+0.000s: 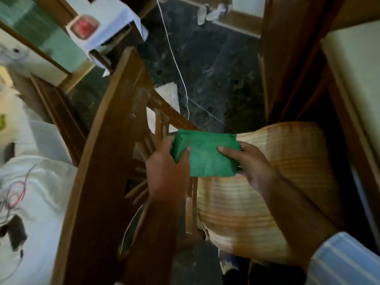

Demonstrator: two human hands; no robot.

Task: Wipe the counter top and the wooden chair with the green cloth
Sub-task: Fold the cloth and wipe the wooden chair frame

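Far left: white fabric, soft and rumpled, with thin red and dark threads scrawled across it. Above that, a white box bearing a red label, blurred. Next over, the wooden chair: a broad, curved dark-brown back rail, smooth and worn, with slim spindles fanning out beneath. Behind, a dark mottled stone floor, crossed by a thin white cord hanging down toward the chair. Some pale, blurred things on the floor at the top; cannot tell what.

Centre: left hand closed around the left edge of the green cloth, thumb on top. Cloth folded into a thick rectangle, matte and slightly creased, held above the chair, between back rail and seat. Right hand gripping the cloth's right edge, thumb pressed onto the top face, fingers tucked under.

Right: the chair's seat, pale striped wood grain, rounded. Blue striped sleeve at lower right. Dark wooden furniture crowding the right side.
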